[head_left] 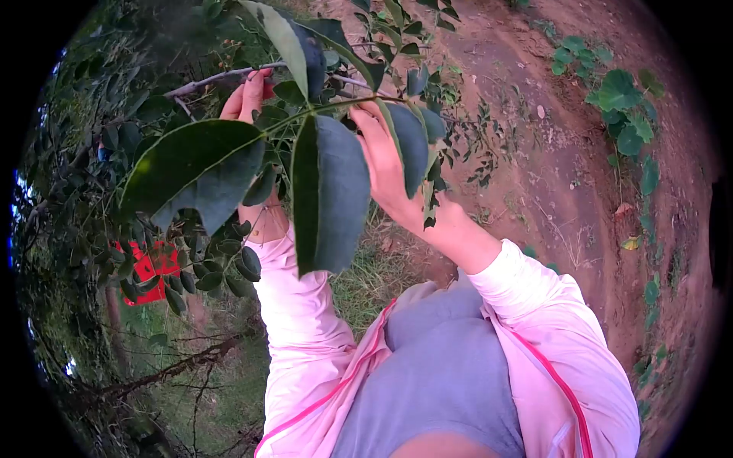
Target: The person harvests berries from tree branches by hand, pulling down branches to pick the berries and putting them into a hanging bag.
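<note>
Two hands up: branch (210,79) pinched in left hand (247,99); right hand (387,168) curled nearby, hold partly hidden by leaves (337,191), cannot be told. Branch best steadied beside pinch, unbent.

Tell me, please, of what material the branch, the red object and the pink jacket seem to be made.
Branch: seems woody, dull grey-brown, with a slim, slightly bent form.
Red object: perhaps hard plastic, from its even, bright colour; leaves partly hide it, so painted metal is possible.
Pink jacket: apparently fabric, matt, with soft folds.
</note>
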A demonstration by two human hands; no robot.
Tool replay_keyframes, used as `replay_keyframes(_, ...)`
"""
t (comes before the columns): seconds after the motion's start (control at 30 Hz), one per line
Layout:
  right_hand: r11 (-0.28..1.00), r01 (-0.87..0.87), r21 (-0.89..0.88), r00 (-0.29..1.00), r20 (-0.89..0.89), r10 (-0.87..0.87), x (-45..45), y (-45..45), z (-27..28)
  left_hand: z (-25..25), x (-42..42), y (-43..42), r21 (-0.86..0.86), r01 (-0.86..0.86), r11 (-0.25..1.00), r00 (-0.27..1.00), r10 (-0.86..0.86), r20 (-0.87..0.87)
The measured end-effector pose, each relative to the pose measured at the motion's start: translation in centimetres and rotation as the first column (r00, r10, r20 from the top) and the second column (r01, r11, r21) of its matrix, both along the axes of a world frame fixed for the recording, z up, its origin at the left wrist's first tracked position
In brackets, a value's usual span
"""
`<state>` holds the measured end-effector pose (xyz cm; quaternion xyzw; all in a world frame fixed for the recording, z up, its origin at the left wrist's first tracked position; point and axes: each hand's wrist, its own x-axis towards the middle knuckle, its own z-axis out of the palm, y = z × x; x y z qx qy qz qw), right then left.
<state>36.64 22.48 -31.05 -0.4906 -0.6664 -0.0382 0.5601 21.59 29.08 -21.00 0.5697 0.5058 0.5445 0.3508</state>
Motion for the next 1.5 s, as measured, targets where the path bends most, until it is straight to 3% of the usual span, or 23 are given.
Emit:
replay_keyframes(0.13,0.982,-0.146,0.121,0.985,-0.078,0.156,-1.3,-4.5,0.5,0.4,0.0,0.0,-0.003,0.012,1.000,1.000,-0.012,-0.003)
replay_keyframes(0.2,0.963,-0.269,0.011,0.927,-0.267,0.262,-2.1,-4.7,0.6,0.5,-0.1,0.6,0.008,0.024,1.000,1.000,-0.024,-0.004)
replay_keyframes(0.27,0.871,-0.486,-0.080,0.723,-0.596,0.349,-3.4,-4.0,1.0,0.5,-0.2,0.8,0.021,0.029,0.999,1.000,-0.029,-0.005)
replay_keyframes(0.3,0.719,-0.685,-0.116,0.475,-0.820,0.320,-3.6,-3.9,1.6,0.6,-0.2,1.0,0.027,0.034,0.999,0.999,-0.033,-0.007)
replay_keyframes(0.4,0.600,-0.800,0.000,0.099,-0.986,0.132,-4.5,-1.6,3.7,0.3,-0.1,1.4,0.041,0.041,0.998,0.999,-0.040,-0.011)
replay_keyframes(0.57,0.632,-0.773,-0.058,0.058,-0.998,-0.021,-6.6,0.6,4.9,0.2,0.1,1.9,0.062,0.046,0.997,0.999,-0.045,-0.014)
replay_keyframes(0.7,0.669,-0.723,-0.172,0.172,-0.983,-0.066,-7.3,1.4,5.0,-0.4,-0.1,0.9,0.045,0.034,0.998,0.999,-0.034,0.000)
replay_keyframes(0.8,0.674,-0.714,-0.190,0.247,-0.969,-0.011,-7.4,1.6,4.3,-0.8,-0.3,0.3,0.035,0.020,0.999,1.000,-0.021,0.015)
replay_keyframes(1.07,0.646,-0.759,-0.087,0.187,-0.979,0.087,-6.5,0.2,2.4,-1.6,-0.3,0.0,0.035,-0.001,0.999,0.999,-0.001,0.039)
replay_keyframes(1.13,0.603,-0.776,-0.185,0.314,-0.943,0.115,-5.8,-1.2,1.8,-2.0,-0.4,-0.1,0.033,-0.013,0.999,0.999,0.011,0.043)
replay_keyframes(1.2,0.538,-0.827,-0.161,0.298,-0.938,0.176,-6.8,-2.3,-0.7,-2.4,-0.4,-0.1,0.024,-0.021,0.999,0.999,0.020,0.045)
replay_keyframes(1.3,0.314,-0.949,0.008,0.021,-0.996,0.089,-4.9,-5.2,-3.8,-2.7,-0.4,0.1,0.027,-0.036,0.999,0.998,0.035,0.051)
replay_keyframes(1.37,0.197,-0.980,0.030,-0.034,-0.999,-0.018,-1.9,-7.1,-6.1,-2.7,-0.3,0.6,0.026,-0.044,0.999,0.997,0.042,0.059)
replay_keyframes(1.5,0.206,-0.975,0.081,-0.129,-0.964,-0.233,6.4,-10.0,-12.1,-2.8,0.3,2.0,0.030,-0.059,0.998,0.997,0.057,0.050)
